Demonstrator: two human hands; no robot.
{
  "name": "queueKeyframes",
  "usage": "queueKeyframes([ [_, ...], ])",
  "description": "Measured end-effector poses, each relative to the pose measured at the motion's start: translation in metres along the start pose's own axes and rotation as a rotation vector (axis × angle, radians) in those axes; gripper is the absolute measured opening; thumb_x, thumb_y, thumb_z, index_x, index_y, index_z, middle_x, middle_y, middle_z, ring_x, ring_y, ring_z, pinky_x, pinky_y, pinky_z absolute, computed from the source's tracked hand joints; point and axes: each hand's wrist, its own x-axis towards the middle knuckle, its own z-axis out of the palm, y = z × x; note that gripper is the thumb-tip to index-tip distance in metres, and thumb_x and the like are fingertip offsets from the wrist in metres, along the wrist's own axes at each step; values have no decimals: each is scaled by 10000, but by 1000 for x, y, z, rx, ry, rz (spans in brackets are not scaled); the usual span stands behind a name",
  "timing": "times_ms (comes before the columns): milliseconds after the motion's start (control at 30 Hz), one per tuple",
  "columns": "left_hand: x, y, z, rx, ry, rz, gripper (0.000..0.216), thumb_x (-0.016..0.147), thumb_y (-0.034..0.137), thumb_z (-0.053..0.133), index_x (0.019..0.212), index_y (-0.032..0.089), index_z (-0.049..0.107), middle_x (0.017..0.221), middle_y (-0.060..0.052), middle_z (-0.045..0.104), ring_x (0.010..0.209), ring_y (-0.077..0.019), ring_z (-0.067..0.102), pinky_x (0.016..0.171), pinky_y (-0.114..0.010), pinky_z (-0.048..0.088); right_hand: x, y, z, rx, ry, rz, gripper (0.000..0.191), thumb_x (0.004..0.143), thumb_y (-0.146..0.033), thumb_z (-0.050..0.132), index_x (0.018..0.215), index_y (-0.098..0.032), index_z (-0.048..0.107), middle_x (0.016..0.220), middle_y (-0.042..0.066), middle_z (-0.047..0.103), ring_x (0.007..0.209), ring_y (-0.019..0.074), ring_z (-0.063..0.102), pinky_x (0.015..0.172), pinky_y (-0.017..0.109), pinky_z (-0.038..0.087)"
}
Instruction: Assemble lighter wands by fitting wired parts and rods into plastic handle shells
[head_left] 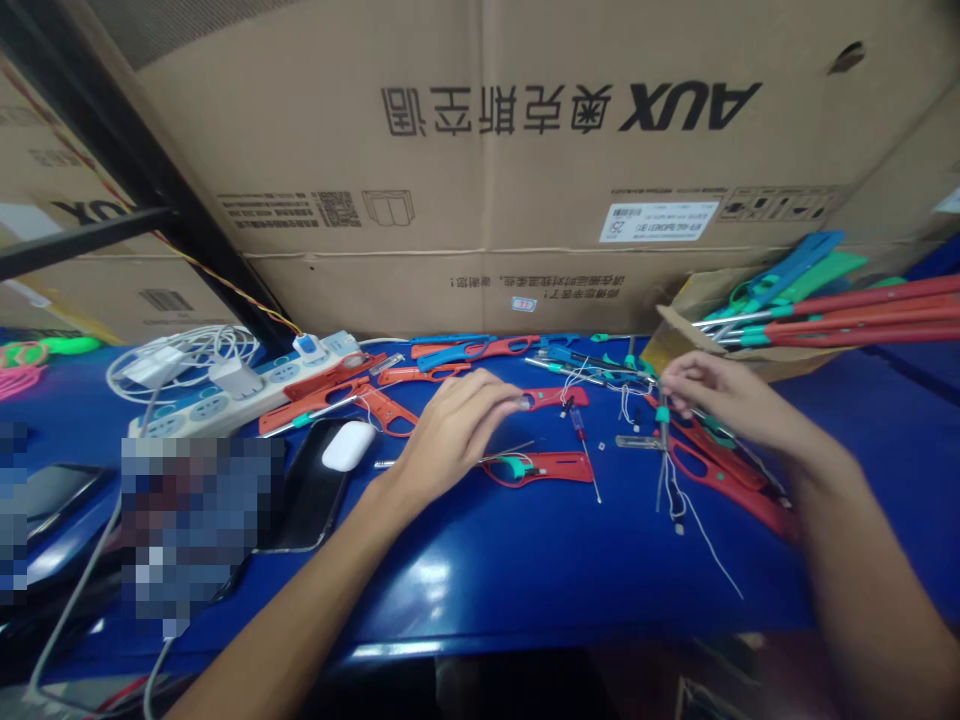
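My left hand (456, 430) is closed with its fingertips at the left end of a red lighter casing half (559, 398), so the fingers hide that end. Just below lies another red casing half (566, 467) with a green trigger (516, 467) and a metal tube sticking out leftward. My right hand (709, 390) pinches a thin metal lighter tube with a green collar (662, 414), held roughly upright, and white wires dangle beneath it. Under that hand rest more red casing halves (739, 485). A small screwdriver (577, 423) lies between my hands.
A carton (795, 362) of lighter parts stands at the right. Behind is a large cardboard box (487, 200). To the left are a power strip (247, 390), a black phone (304, 505) with a white earbud case (349, 445), and several orange casings (390, 410).
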Motion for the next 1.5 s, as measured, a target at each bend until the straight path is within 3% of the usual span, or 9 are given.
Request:
queueKeyframes([
  [33,0,2,1,-16,1,4,158,1034,191,496,1160,197,592,1109,-40,682,1021,-157,622,892,-329,442,-2,-8,9,108,-128,-16,263,872,-448,683,845,-186,669,728,75,690,585,129,612,570,282,500],
  [100,0,4,4,-42,4,7,152,1028,178,504,1163,197,571,1112,-37,686,1026,-152,632,916,-332,454,-9,-24,28,235,-231,-82,294,873,-491,674,893,-202,625,709,34,657,613,143,613,580,289,509],
  [300,-3,-1,14,-113,14,-61,126,1003,175,542,1127,200,547,1094,-51,652,1020,-176,634,897,-358,503,-30,-64,77,323,-295,-261,192,932,-410,620,976,-228,660,920,38,701,770,164,660,707,329,538],
  [567,-3,2,12,-168,5,-71,316,1020,119,428,1306,217,520,1108,-77,552,1037,-173,573,961,-370,501,-17,-87,104,561,-424,-152,206,860,-420,687,923,-225,697,848,27,700,708,151,628,643,318,524],
  [767,-6,13,6,-215,-116,-206,360,1039,268,415,1391,209,364,1179,-113,570,1041,-213,610,920,-408,531,-34,-85,107,634,-444,-124,203,888,-391,670,1009,-229,682,845,4,672,617,108,574,618,294,506],
  [867,-7,15,8,-259,-189,-281,230,1047,313,407,1247,200,397,1126,-111,615,967,-204,649,826,-383,555,-39,-86,103,679,-411,-109,220,878,-373,693,1053,-245,660,880,0,665,621,104,569,579,274,489],
  [1100,-4,11,12,-221,-181,-150,107,1035,270,468,1090,182,495,1031,-76,616,938,-182,620,827,-362,539,-36,-83,102,682,-417,-85,142,856,-368,720,897,-233,707,874,7,676,699,124,565,689,298,488],
  [1233,-4,9,12,-192,-168,-122,99,1025,262,502,1084,183,517,1047,-71,628,970,-190,624,843,-369,538,-36,-81,102,716,-479,-45,153,872,-379,701,887,-227,693,910,3,645,659,106,536,653,291,462],
  [1500,-3,11,12,-185,-173,-95,76,1008,237,538,1054,177,543,1041,-71,653,970,-192,635,845,-368,546,-38,-78,104,747,-463,-39,165,876,-383,706,909,-225,674,852,-12,612,625,97,536,652,296,453],
])
